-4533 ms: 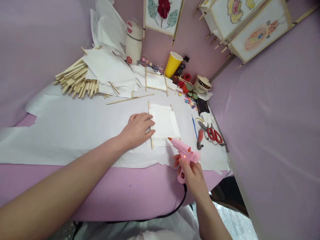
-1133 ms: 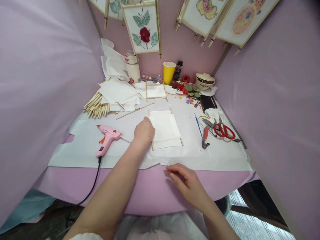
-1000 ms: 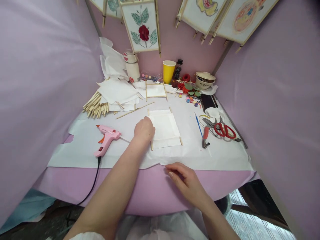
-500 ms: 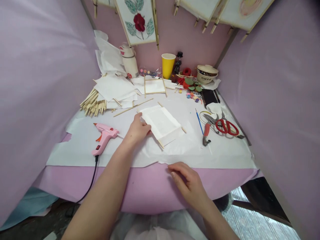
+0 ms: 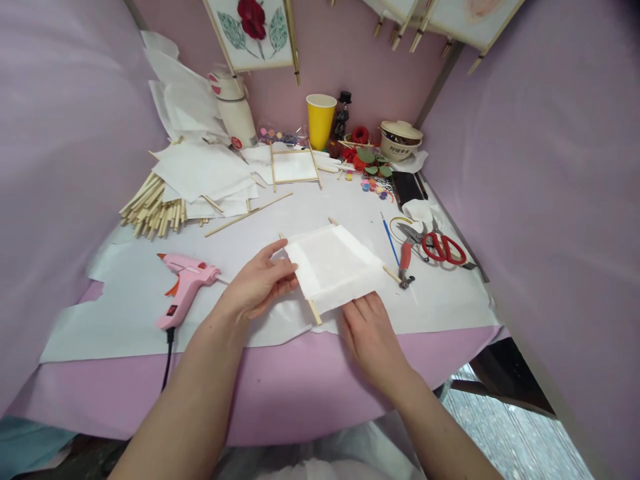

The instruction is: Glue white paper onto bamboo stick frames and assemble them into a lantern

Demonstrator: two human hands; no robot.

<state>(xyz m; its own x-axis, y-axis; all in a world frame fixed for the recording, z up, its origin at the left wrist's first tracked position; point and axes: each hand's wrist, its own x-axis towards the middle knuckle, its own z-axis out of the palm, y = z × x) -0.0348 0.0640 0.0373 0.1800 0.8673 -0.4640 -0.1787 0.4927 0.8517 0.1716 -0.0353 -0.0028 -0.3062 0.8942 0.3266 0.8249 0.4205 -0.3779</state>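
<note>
At far left, a bundle of wooden sticks [image 5: 153,213] lies upper left of the frame, and a pink hot glue gun [image 5: 186,287] rests on its side at mid-left, just beside the left hand [image 5: 260,283]. That hand is spread, its fingertips against the left edge of a paper-covered stick frame [image 5: 333,267], which sits tilted at lower centre of the tabletop [image 5: 280,400]. The right hand [image 5: 373,337] has its fingers pressed together against the frame's near edge; whether either hand pinches it cannot be told. Further right lie red-handled scissors [image 5: 443,249].
</note>
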